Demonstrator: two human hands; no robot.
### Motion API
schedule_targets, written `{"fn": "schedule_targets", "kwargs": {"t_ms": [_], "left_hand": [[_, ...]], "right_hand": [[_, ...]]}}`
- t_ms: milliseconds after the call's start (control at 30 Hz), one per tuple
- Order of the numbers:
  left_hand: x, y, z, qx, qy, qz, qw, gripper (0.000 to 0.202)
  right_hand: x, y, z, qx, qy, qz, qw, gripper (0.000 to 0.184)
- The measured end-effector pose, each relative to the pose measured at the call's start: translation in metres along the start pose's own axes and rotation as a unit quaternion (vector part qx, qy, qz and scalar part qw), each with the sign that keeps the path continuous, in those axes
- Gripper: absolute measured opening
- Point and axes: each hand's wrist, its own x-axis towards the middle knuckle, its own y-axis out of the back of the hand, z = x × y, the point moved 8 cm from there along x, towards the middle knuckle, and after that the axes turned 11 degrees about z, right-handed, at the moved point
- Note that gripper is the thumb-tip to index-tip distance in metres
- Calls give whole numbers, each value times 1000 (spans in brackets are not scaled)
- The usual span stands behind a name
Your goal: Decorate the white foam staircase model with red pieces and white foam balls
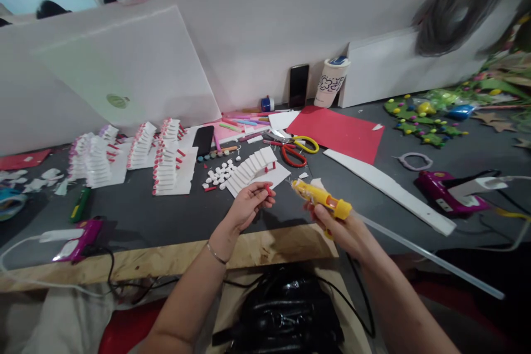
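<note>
- I'm watching the left hand [249,206] pinching a small red piece [269,191], thumb and fingers clamped on it, just above the bench's near edge; a thin bangle [216,253] is circling that wrist.
- I'm seeing the right hand [332,227] wrapping around a yellow hot glue gun [322,198], holding it up just beside the left hand, while a long clear glue stick [431,257] is running from its back toward the lower right.
- Beyond the hands, I'm finding a white foam staircase [252,170] with red posts lying near the middle of the bench [124,204], just beside a cluster of white foam discs [219,172].
- Toward the bench's left side, more white foam staircases [170,168] are standing in a group.
- Toward the far edge, red-handled scissors [293,156] are lying near yellow-handled scissors [307,144], just in front of a red card sheet [340,133].
- Toward the right side, a white foam strip [390,193] is lying near a magenta glue gun [450,193], and a second magenta glue gun [78,240] is resting near the left end of the near edge.
</note>
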Motion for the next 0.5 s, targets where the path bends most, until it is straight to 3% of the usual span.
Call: {"fn": "schedule_targets", "kwargs": {"t_ms": [233,500], "left_hand": [[1,-1,-2,-5,5,-10,1000,39],[-2,-3,1,-9,19,-14,1000,40]], "right_hand": [[-20,-26,3,60,-24,-55,996,31],[-22,-27,7,50,-34,-62,996,31]]}}
